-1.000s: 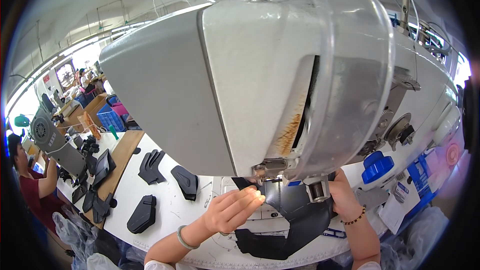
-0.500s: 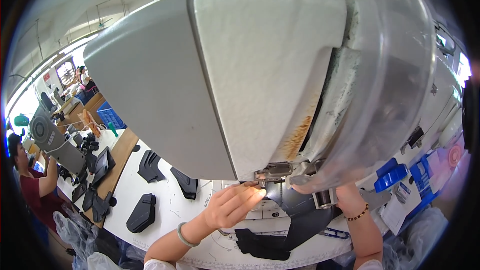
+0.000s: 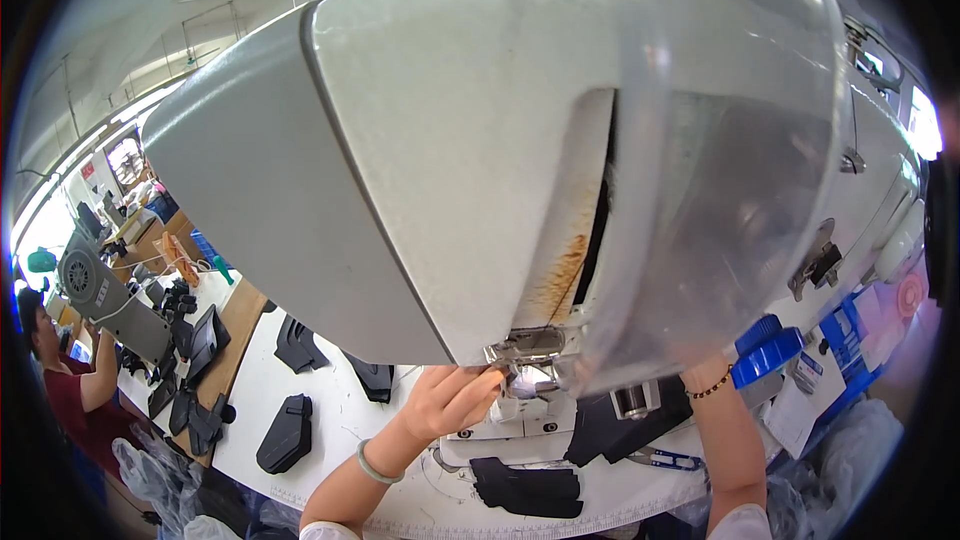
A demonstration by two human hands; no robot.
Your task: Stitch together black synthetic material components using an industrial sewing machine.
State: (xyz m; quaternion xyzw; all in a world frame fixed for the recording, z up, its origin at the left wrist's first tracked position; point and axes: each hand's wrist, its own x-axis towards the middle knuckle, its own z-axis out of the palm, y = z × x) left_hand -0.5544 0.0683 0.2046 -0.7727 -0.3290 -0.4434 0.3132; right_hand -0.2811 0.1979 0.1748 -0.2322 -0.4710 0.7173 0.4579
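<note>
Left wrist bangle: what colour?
Pale green bangle, on the left wrist; clearest low in the head view.

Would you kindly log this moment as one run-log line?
left hand: fingertips at needle area of sewing machine | right hand: hidden behind machine head, wrist only | black fabric piece: under machine head | white table

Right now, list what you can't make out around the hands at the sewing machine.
- Right hand: head view, hidden behind the sewing machine head; only wrist and forearm show.
- Left hand fingertips: run under the machine at the presser foot; grip unclear.
- Dark fabric piece: partly covered by the machine.
- Needle: too small, glare.
</note>
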